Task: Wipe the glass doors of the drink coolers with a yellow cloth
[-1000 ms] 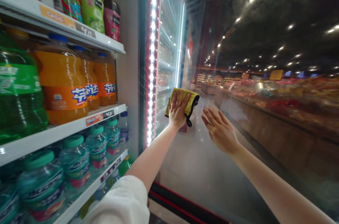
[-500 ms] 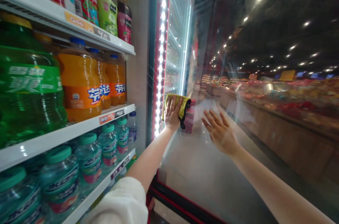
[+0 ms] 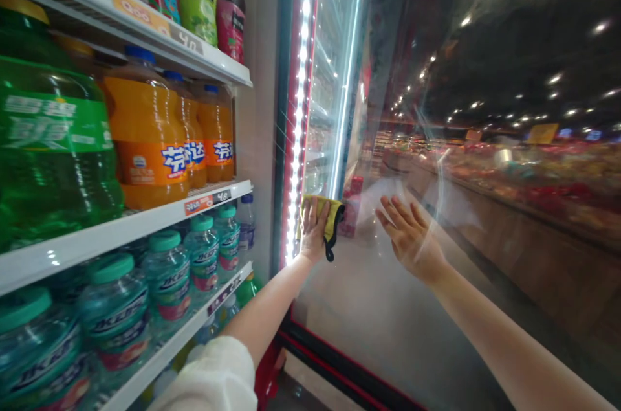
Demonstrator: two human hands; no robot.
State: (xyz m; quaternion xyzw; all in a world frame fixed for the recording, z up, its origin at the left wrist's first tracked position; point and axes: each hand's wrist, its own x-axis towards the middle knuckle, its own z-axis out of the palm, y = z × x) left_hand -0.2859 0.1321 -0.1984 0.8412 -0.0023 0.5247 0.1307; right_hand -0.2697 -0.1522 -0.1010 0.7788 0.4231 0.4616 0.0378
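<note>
A yellow cloth (image 3: 332, 220) with a black edge and a black loop lies against the inner side of a glass door (image 3: 369, 307), close to its lit hinge-side strip. My left hand (image 3: 314, 230) presses on the cloth, holding it under the fingers against the glass. To the right, my right hand (image 3: 412, 239) is behind or at the glass pane, seen with reflections over it; its fingers are spread and nothing is in it. Whether its palm touches the glass is hard to tell.
Shelves at left carry a big green bottle (image 3: 53, 133), orange soda bottles (image 3: 145, 139) and teal-capped bottles (image 3: 114, 314). The door's black and red bottom frame (image 3: 334, 366) crosses below. Beyond the glass runs a long wood-sided display (image 3: 509, 223).
My left hand and the cloth sit slightly lower in the view. My right hand appears a little further right. The shelves and door have shifted in view as the camera moved.
</note>
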